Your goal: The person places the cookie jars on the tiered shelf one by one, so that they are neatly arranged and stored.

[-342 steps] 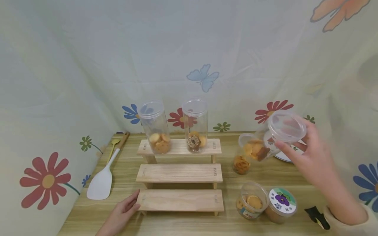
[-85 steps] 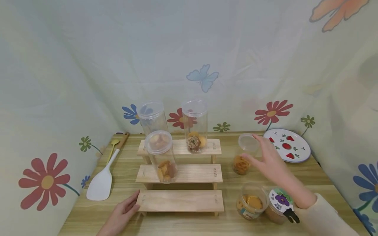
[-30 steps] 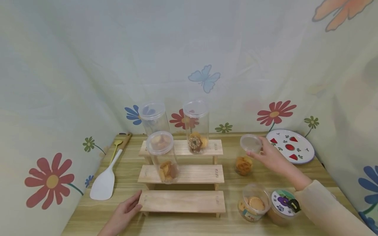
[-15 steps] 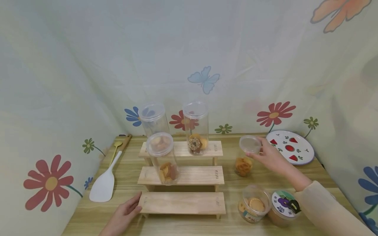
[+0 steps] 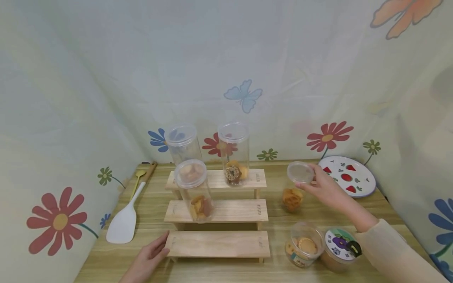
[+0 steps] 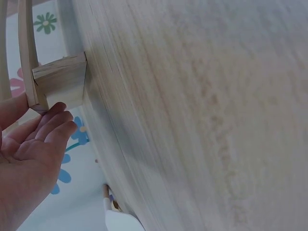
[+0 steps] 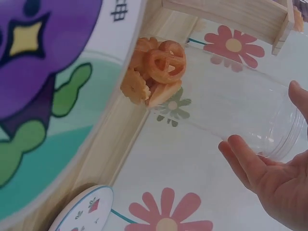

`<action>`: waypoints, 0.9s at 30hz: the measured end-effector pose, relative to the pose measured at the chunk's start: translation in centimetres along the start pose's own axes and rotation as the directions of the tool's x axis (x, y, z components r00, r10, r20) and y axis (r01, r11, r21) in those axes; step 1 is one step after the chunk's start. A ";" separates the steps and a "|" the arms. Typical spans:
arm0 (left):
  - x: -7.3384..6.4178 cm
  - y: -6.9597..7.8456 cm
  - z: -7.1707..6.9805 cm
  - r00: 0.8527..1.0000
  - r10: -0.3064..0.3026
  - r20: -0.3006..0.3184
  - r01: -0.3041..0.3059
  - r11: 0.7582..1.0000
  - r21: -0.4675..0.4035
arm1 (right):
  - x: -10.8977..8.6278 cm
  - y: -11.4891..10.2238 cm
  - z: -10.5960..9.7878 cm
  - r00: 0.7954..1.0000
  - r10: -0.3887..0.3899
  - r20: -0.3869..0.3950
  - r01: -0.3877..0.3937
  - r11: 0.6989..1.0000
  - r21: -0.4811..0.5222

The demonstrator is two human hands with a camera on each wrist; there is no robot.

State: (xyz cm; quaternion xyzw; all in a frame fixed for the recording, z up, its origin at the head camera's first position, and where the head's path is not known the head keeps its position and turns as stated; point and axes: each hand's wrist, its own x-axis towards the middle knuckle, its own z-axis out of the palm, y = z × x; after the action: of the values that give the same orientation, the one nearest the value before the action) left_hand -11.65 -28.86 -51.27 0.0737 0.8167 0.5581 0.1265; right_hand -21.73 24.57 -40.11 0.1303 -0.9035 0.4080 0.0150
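My right hand (image 5: pixel 327 188) holds a tall clear cookie jar (image 5: pixel 292 199) by its lidded top, thumb and fingers on opposite sides. Pretzel-shaped cookies (image 7: pixel 166 62) lie in the bottom of this jar, whose base is hidden in the right wrist view. At the left end of a three-step wooden display stand (image 5: pixel 217 244), my left hand (image 5: pixel 150 253) pinches the lowest shelf; the left wrist view has the plank's corner (image 6: pixel 38 98) between thumb and fingers. Two lidded cookie jars (image 5: pixel 234 157) stand on the top step, and another jar (image 5: pixel 198 196) on the middle step's left part.
An open tub of round cookies (image 5: pixel 304 245) and a tub with a flower-print lid (image 5: pixel 340 247) stand at front right. Behind the right hand lies a strawberry-patterned plate (image 5: pixel 348 177). A white spatula (image 5: pixel 122 224) and a yellow spoon (image 5: pixel 138 179) lie at left.
Since the oldest frame, the jar from my right hand has come to stand on the middle step, and that hand has gone to the pretzel-cookie jar. Over the last second almost nothing moves.
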 end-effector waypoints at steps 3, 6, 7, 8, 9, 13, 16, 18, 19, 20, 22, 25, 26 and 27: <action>-0.1 0.1 0.0 1.000 -0.012 0.000 0.012 1.000 -0.004 | -0.3 -0.4 0.0 1.000 -0.020 -0.009 0.020 1.000 -0.006; -0.1 0.2 0.0 1.000 -0.016 -0.003 0.016 1.000 -0.003 | -0.6 -1.0 0.0 0.999 -0.047 -0.021 0.047 0.999 -0.009; -0.1 0.2 0.0 1.000 -0.016 -0.003 0.016 1.000 -0.006 | -0.7 -1.2 -0.1 0.998 -0.055 -0.025 0.054 0.998 -0.011; -0.1 0.3 0.0 1.000 -0.016 -0.004 0.016 1.000 -0.007 | -0.8 -1.4 -0.1 0.998 -0.062 -0.029 0.061 0.998 -0.013; -0.1 0.3 0.0 1.000 -0.016 -0.004 0.016 1.000 -0.011 | -0.9 -1.7 -0.1 0.997 -0.066 -0.034 0.065 0.998 -0.013; -0.1 0.2 0.1 1.000 -0.016 -0.008 0.016 1.000 -0.017 | -1.3 -2.4 -0.3 0.996 -0.079 -0.045 0.078 0.997 -0.013; -0.1 0.1 0.0 1.000 -0.012 -0.006 0.012 1.000 -0.013 | -1.6 -2.9 -0.5 0.994 -0.089 -0.059 0.089 0.996 -0.016; -0.1 0.1 0.0 1.000 -0.010 -0.007 0.010 1.000 -0.012 | -1.9 -3.2 -0.6 0.993 -0.095 -0.070 0.093 0.995 -0.025; -0.1 0.1 0.0 1.000 -0.007 -0.006 0.007 1.000 -0.010 | -2.1 -3.4 -0.6 0.992 -0.100 -0.078 0.097 0.995 -0.033; -0.1 0.0 0.0 1.000 -0.006 -0.006 0.006 1.000 -0.011 | -2.2 -3.5 -0.7 0.991 -0.104 -0.085 0.101 0.994 -0.042; 0.0 0.0 0.0 1.000 -0.002 -0.008 0.002 1.000 -0.011 | -2.5 -3.9 -0.9 0.988 -0.120 -0.097 0.115 0.992 -0.053; 0.0 -0.1 0.0 1.000 0.009 -0.010 -0.009 1.000 -0.002 | -2.9 -4.4 -1.1 0.982 -0.150 -0.111 0.143 0.987 -0.067; 0.0 -0.2 0.0 1.000 0.011 -0.010 -0.011 1.000 -0.001 | -3.1 -4.6 -1.2 0.981 -0.157 -0.114 0.150 0.986 -0.069; 0.0 -0.2 0.0 1.000 0.014 -0.008 -0.014 1.000 0.001 | -3.2 -4.8 -1.2 0.980 -0.161 -0.116 0.154 0.986 -0.067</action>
State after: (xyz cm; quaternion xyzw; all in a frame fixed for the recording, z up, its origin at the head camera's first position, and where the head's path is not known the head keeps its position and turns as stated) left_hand -11.68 -28.92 -51.50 0.0771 0.8170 0.5589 0.1193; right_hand -17.55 23.12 -36.16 0.1762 -0.8991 0.3866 0.1057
